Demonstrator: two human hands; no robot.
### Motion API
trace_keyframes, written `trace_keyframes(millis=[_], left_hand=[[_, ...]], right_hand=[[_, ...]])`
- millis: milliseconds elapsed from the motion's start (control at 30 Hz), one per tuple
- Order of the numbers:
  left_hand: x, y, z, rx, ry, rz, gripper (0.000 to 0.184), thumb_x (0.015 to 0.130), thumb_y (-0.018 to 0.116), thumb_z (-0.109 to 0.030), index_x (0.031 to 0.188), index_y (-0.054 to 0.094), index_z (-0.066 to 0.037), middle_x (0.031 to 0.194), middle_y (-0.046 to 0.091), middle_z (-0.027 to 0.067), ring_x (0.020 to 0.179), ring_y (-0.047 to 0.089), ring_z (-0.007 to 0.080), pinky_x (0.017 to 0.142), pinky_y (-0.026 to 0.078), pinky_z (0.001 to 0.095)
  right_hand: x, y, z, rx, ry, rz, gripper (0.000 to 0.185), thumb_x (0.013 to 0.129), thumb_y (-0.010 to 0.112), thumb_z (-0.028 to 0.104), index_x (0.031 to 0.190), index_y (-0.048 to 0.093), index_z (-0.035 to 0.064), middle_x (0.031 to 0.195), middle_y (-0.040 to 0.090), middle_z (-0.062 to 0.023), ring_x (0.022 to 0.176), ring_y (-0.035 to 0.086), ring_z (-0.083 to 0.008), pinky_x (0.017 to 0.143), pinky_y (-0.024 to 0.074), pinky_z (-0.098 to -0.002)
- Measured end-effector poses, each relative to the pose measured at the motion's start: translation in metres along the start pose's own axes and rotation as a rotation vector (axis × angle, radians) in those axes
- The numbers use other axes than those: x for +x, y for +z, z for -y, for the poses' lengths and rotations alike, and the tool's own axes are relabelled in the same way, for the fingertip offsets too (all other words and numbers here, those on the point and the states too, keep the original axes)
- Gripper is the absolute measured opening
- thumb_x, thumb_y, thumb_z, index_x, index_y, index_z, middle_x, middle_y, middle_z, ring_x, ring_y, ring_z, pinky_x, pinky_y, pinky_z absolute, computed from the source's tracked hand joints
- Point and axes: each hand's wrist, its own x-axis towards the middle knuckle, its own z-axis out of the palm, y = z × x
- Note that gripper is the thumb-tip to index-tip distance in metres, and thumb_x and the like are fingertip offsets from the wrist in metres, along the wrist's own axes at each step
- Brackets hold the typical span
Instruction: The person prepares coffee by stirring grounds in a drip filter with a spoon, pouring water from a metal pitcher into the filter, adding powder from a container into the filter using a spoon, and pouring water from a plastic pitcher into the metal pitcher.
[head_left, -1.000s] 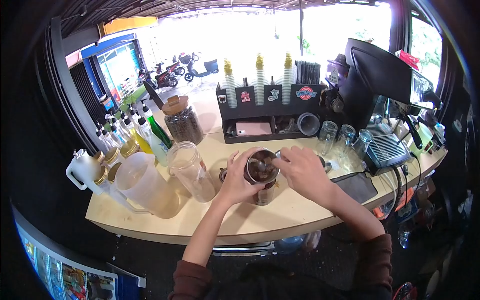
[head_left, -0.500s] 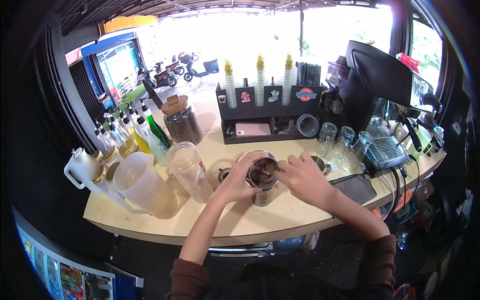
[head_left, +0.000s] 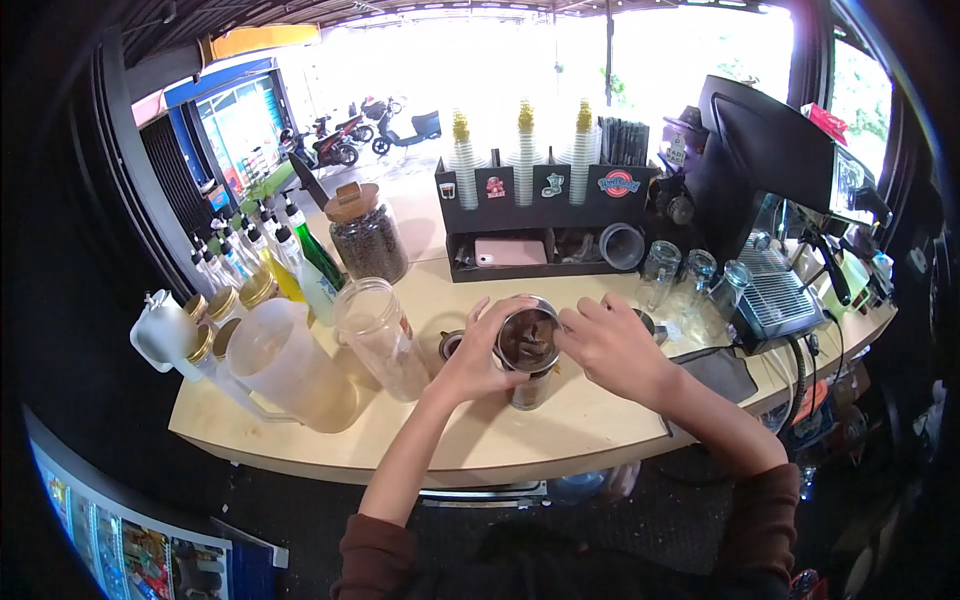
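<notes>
While the left hand (head_left: 476,352) half-curls around a dark-filled glass (head_left: 537,373), the right hand (head_left: 616,345) bunches at its right edge; whether it grips anything, I cannot tell

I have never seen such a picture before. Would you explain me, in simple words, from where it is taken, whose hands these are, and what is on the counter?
There is no machine arm here: these are one person's bare hands, seen by a camera worn on the head, looking forward and down. The left hand holds a round container with something dark inside. The right hand is at its rim; whether it grips a tool is hidden. On the pale counter, to the left, stand a cloudy pitcher, a tall clear vessel and a wooden-lidded jar. Behind the hands is a black rack with stacked cups; to the right, glass mugs.
</notes>
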Motion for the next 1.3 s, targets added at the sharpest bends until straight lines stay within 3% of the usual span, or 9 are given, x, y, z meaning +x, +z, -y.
trace_keyframes(millis=[67,200,267,400,500,600,667,1100,1300], left_hand=[[-0.001,0.004,0.005,-0.022,0.068,-0.047,0.090,0.054,0.084,-0.015,0.133,0.042,-0.017,0.134,0.049,0.0045,0.129,0.043,0.0251,0.115,0.015,0.0522],[-0.002,0.005,0.004,-0.038,0.038,-0.047,0.090,0.055,0.083,-0.013,0.134,0.041,-0.016,0.135,0.048,0.0051,0.130,0.042,0.0263,0.115,0.015,0.0532],[-0.003,0.003,0.002,-0.043,0.025,-0.032,0.089,0.056,0.083,-0.012,0.134,0.041,-0.017,0.136,0.048,0.0057,0.131,0.042,0.0263,0.115,0.015,0.0542],[-0.003,0.003,0.002,-0.028,0.037,-0.025,0.088,0.057,0.083,-0.011,0.134,0.041,-0.017,0.137,0.047,0.0058,0.132,0.041,0.0261,0.115,0.015,0.0547],[-0.003,0.004,-0.002,0.014,0.064,-0.069,0.086,0.053,0.084,-0.009,0.130,0.045,-0.012,0.133,0.050,0.0073,0.127,0.046,0.0283,0.114,0.022,0.0473],[-0.006,0.006,-0.002,0.034,0.057,-0.065,0.087,0.054,0.084,-0.010,0.131,0.045,-0.013,0.133,0.050,0.0069,0.128,0.045,0.0278,0.114,0.020,0.0496],[-0.005,0.006,0.000,0.040,0.058,-0.066,0.087,0.054,0.084,-0.010,0.131,0.044,-0.013,0.134,0.050,0.0061,0.129,0.044,0.0273,0.114,0.019,0.0510],[-0.005,0.009,0.000,0.048,0.024,-0.083,0.084,0.057,0.085,-0.012,0.131,0.045,-0.017,0.134,0.050,0.0036,0.130,0.043,0.0257,0.114,0.018,0.0523],[-0.005,0.009,-0.002,0.043,0.020,-0.078,0.084,0.057,0.085,-0.013,0.130,0.045,-0.017,0.134,0.050,0.0033,0.129,0.044,0.0253,0.113,0.018,0.0542]], right_hand=[[0.004,0.001,0.000,0.081,0.100,-0.027,0.020,0.068,0.063,0.007,0.088,0.059,0.0084,0.090,0.053,-0.0036,0.086,0.053,-0.0196,0.072,0.0398,-0.0346],[0.005,0.011,0.017,0.228,0.148,-0.075,0.012,0.073,0.061,0.009,0.084,0.059,0.0067,0.092,0.054,-0.0050,0.086,0.057,-0.0202,0.069,0.0457,-0.0352],[0.003,0.000,0.021,0.290,0.219,0.042,0.014,0.073,0.060,0.007,0.085,0.057,0.0037,0.091,0.055,-0.0074,0.082,0.061,-0.0223,0.066,0.0502,-0.0365],[0.006,-0.010,0.025,0.199,0.265,0.074,0.016,0.072,0.060,0.007,0.087,0.056,0.0021,0.089,0.055,-0.0087,0.080,0.062,-0.0225,0.064,0.0515,-0.0360],[0.005,-0.009,0.030,0.280,0.233,-0.012,0.016,0.072,0.060,0.007,0.086,0.056,0.0012,0.088,0.055,-0.0087,0.080,0.062,-0.0226,0.064,0.0514,-0.0350],[0.004,-0.008,0.028,0.201,0.269,0.121,0.016,0.072,0.060,0.007,0.086,0.056,0.0014,0.090,0.055,-0.0087,0.082,0.061,-0.0223,0.065,0.0514,-0.0342],[0.004,-0.008,0.027,0.274,0.202,-0.002,0.015,0.072,0.060,0.007,0.086,0.058,0.0021,0.091,0.054,-0.0079,0.083,0.060,-0.0213,0.066,0.0514,-0.0346],[0.005,-0.009,-0.012,0.004,-0.007,0.050,0.009,0.076,0.060,0.015,0.085,0.060,0.0106,0.092,0.053,-0.0009,0.089,0.051,-0.0147,0.071,0.0385,-0.0317],[0.004,-0.005,-0.016,0.007,-0.087,0.022,0.011,0.076,0.060,0.017,0.085,0.060,0.0111,0.091,0.052,-0.0004,0.087,0.052,-0.0148,0.070,0.0384,-0.0317]])
